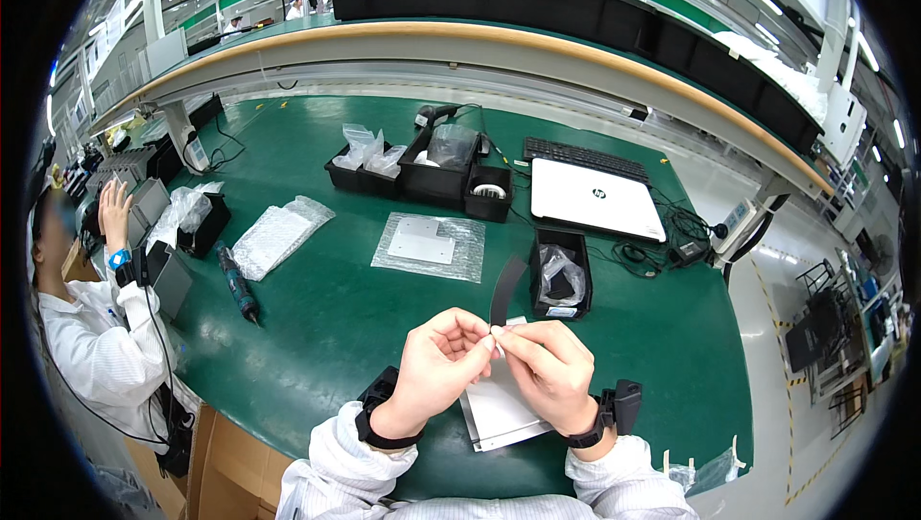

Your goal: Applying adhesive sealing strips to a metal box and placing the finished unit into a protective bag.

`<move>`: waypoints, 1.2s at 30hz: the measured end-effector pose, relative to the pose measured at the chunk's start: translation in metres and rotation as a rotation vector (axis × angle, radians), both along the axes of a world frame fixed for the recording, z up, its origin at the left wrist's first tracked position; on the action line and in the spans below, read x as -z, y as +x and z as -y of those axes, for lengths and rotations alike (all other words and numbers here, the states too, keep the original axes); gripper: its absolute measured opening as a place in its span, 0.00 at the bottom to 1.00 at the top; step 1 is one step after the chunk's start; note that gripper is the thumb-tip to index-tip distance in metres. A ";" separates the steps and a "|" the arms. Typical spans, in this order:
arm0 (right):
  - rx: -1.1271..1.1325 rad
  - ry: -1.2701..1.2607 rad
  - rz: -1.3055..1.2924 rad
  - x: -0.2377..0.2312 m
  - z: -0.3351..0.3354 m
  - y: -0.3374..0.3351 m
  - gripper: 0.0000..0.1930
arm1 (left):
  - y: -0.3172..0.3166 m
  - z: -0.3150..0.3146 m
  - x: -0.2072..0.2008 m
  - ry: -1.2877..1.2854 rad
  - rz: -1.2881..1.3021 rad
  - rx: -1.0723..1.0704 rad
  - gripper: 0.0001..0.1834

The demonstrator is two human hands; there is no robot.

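A curved, flat black strip [507,292] stands up from between my fingertips, its upper end bending to the right. My left hand [439,364] pinches its lower end between thumb and forefinger. From the other side my right hand [551,366] pinches the same end, the fingertips of both hands meeting there. A small white bit shows below the fingertips; whether it is backing on the strip I cannot tell. Beneath my hands a pale, flat panel with raised edges [499,409] lies on the green table, partly covered by my right hand.
Beyond my hands lies a pale plate [422,239] on bubble wrap. A black bin with bags [562,272] stands right of the strip, near a white laptop [595,199]. Other black bins [434,179] stand farther back. A power screwdriver [238,283] and a co-worker [106,328] are at left.
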State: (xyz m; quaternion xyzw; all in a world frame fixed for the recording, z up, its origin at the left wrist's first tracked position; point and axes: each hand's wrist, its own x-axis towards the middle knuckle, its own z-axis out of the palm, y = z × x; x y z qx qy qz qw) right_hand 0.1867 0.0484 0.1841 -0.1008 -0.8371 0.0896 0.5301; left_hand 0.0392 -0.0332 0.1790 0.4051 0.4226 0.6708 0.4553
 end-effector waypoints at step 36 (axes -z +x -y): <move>0.008 0.012 -0.022 -0.003 0.004 0.001 0.20 | 0.002 0.004 -0.003 0.061 0.011 0.041 0.04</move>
